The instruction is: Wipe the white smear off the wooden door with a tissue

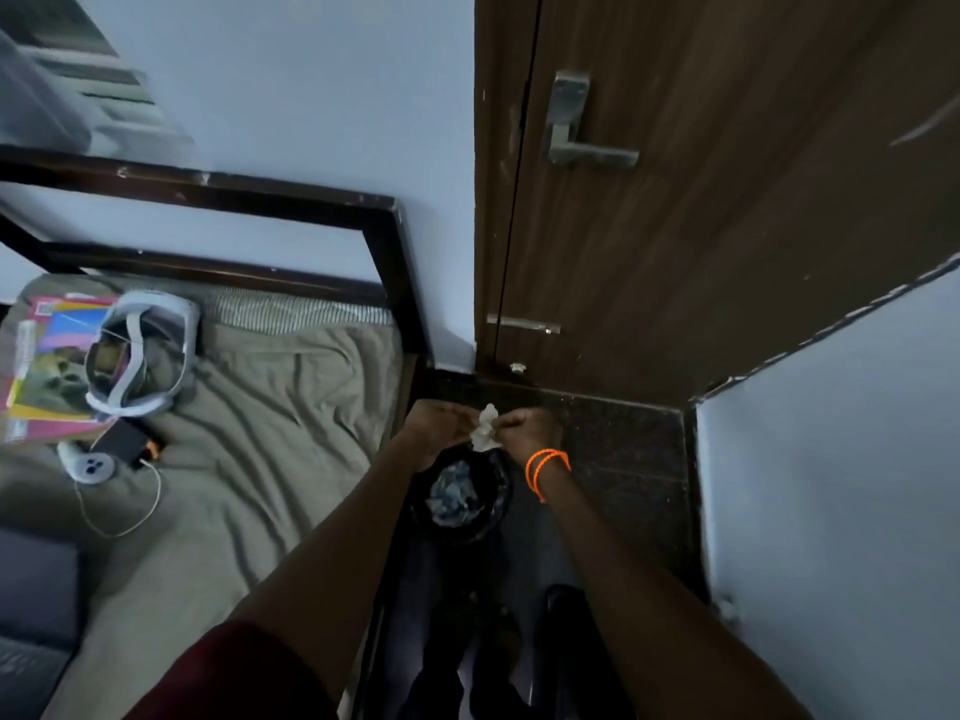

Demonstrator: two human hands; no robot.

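The tissue (484,429) was a small crumpled white wad held low in front of the person, between the left hand (435,427) and the right hand (524,426), directly above a dark bin (460,498) on the floor that already held pale crumpled scraps. Both hands had their fingers curled in and pinching the wad from opposite sides, so it hung between them rather than resting on anything. It looked feather-light, soft and easily torn, most of all if damp; I judged it best bunched into a firm pad and held at its bulk with thumb and fingertips, not by a loose corner, since a thin edge would shred against the grain of the door. The wooden door (727,226) stood just beyond the hands, dark brown, with a metal lever handle (582,132) high on it. A pale streak (924,124) showed near its right edge, possibly the smear, though blur made that uncertain. An orange band (545,467) circled the right wrist. To the left lay a bed (249,418) with a rumpled olive sheet carrying a white headset (140,350), a controller (88,465) and a bright printed booklet (47,361). Its print was too blurred to read, and no brand or label was legible anywhere.
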